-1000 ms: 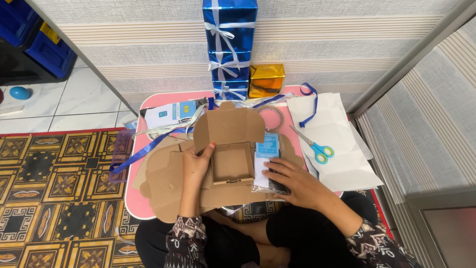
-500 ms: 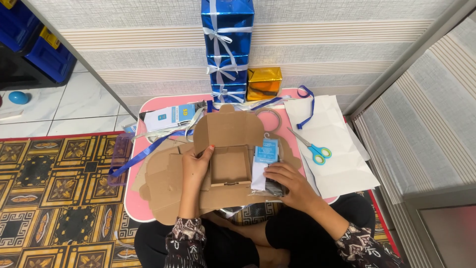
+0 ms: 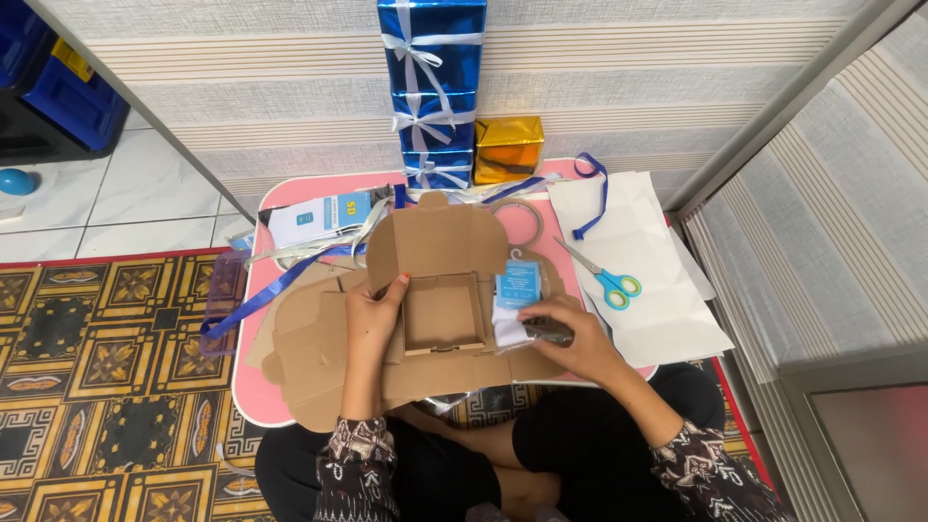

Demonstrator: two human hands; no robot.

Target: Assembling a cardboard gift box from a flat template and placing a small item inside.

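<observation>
While left hand [image 3: 372, 314] steadies cardboard box [image 3: 443, 311], right hand [image 3: 565, 333] pinches packet [image 3: 522, 307].

We see a pale ribbed wall [image 3: 677, 58] ahead, white floor tiles [image 3: 87, 208] at the left beside a patterned gold-and-black rug [image 3: 106, 387], a low pink table [image 3: 253, 401] on it, blue crates [image 3: 68, 92] in the far left corner, and a grey metal frame [image 3: 802, 87] running diagonally at the right.

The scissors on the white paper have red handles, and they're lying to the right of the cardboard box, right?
Not quite: the scissors have blue handles with green inside. The head view shows them on the white paper, right of the cardboard box.
</observation>
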